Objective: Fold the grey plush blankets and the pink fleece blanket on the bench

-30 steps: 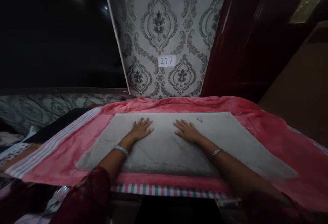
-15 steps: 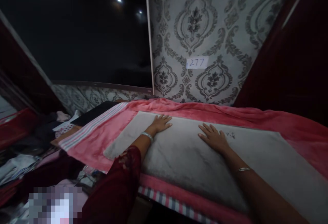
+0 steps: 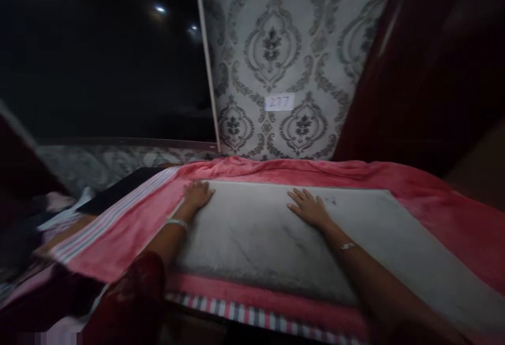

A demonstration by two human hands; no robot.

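Note:
A grey fleece cloth [image 3: 252, 240] lies spread flat on a pink blanket [image 3: 130, 224] with a striped border. My left hand [image 3: 197, 194] rests palm down at the cloth's far left corner, fingers spread on the fabric. My right hand [image 3: 307, 207] lies flat near the middle of the cloth's far edge, fingers apart. Neither hand holds anything. A bangle sits on each wrist, and a dark red sleeve covers my left upper arm.
Patterned grey wallpaper [image 3: 276, 56] with a small white label reading 277 [image 3: 279, 102] rises behind the blanket. A dark panel [image 3: 98, 71] fills the left, dark red wood [image 3: 434, 61] the right. Loose clothes [image 3: 47, 219] lie at the left.
My left hand has slid leftward across the grey cloth to its far left corner. The right hand stays flat near the middle. The camera view has swung sideways and back.

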